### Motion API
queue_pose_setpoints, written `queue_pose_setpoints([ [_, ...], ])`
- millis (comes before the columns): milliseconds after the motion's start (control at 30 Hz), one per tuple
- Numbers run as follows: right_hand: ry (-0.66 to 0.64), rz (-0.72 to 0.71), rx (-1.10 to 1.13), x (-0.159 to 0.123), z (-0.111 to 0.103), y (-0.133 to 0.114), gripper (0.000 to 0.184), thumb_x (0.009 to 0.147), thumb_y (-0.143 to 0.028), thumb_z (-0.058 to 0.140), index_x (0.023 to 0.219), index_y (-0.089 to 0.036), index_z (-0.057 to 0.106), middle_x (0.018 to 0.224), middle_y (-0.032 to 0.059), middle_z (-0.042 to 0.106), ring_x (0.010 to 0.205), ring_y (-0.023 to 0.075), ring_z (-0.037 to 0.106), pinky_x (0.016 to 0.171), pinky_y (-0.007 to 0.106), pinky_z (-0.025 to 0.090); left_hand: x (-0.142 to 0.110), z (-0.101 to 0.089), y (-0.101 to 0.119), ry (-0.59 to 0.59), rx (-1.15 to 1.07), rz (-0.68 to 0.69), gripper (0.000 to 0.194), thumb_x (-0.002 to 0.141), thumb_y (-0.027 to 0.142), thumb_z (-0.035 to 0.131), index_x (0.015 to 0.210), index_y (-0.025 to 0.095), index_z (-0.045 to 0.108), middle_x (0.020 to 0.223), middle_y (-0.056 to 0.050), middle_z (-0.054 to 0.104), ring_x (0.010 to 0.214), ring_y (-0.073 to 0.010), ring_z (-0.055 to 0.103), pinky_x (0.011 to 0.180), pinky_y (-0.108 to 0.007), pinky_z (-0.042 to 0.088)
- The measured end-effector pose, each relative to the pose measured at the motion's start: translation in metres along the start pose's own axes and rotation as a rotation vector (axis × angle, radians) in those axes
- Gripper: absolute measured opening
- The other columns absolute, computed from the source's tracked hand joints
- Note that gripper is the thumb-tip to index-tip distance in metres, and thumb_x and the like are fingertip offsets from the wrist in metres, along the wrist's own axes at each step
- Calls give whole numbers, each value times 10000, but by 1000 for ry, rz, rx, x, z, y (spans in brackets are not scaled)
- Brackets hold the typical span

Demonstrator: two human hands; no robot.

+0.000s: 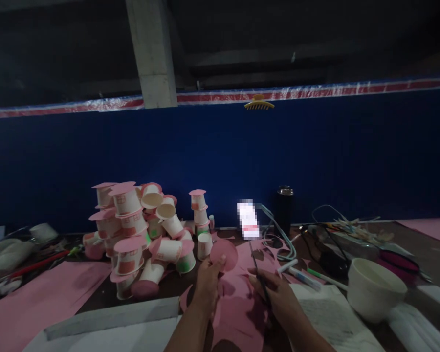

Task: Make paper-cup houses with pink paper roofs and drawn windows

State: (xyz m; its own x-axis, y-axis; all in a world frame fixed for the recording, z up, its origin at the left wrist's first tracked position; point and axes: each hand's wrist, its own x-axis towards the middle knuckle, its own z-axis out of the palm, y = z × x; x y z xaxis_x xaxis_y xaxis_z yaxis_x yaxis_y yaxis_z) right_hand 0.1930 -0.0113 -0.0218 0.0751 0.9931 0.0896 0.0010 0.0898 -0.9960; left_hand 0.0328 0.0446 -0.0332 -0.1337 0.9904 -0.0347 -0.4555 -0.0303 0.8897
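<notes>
My left hand (208,283) pinches a round pink paper disc (224,255) at its lower edge, thumb on top. My right hand (275,293) is closed around dark scissors (255,261); the long thin blades point up and away, and the handles are mostly hidden by the fingers. The blades are apart from the disc. Below and between both hands lies pink paper (238,313) with round cut-outs. Just beyond my left hand stands a white paper cup (204,245).
Left, several white paper cups with pink disc tops are stacked in a pile (132,234). A lit phone (248,220) and a black bottle (284,210) stand at the back. Right are markers (304,277), a white bowl-like container (376,288) and printed paper (333,313). A white box (113,322) lies front left.
</notes>
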Motion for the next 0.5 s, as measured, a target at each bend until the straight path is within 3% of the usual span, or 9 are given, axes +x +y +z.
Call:
queue_pose_setpoints([
  [133, -66, 4, -6, -3, 3, -1, 460, 648, -459, 750, 973, -133, 720, 699, 16, 666, 639, 150, 599, 587, 241, 469, -4, -1, 6, -80, -38, 22, 431, 526, 441, 812, 741, 116, 627, 591, 8, 598, 534, -105, 523, 545, -237, 434],
  [300, -112, 32, -41, -7, 4, -3, 491, 689, -464, 709, 1044, -126, 696, 591, -14, 602, 533, 122, 543, 499, 228, 427, -8, 4, 5, -117, -62, 43, 379, 577, 413, 794, 758, 125, 627, 626, 8, 609, 546, -94, 521, 549, -222, 429],
  [500, -130, 38, -115, -9, 6, -12, 499, 668, -472, 716, 1036, -136, 711, 684, 19, 659, 648, 160, 575, 552, 249, 444, -8, 0, 2, -148, -30, 54, 352, 614, 402, 778, 788, 130, 636, 696, -14, 640, 611, -118, 564, 610, -234, 452],
])
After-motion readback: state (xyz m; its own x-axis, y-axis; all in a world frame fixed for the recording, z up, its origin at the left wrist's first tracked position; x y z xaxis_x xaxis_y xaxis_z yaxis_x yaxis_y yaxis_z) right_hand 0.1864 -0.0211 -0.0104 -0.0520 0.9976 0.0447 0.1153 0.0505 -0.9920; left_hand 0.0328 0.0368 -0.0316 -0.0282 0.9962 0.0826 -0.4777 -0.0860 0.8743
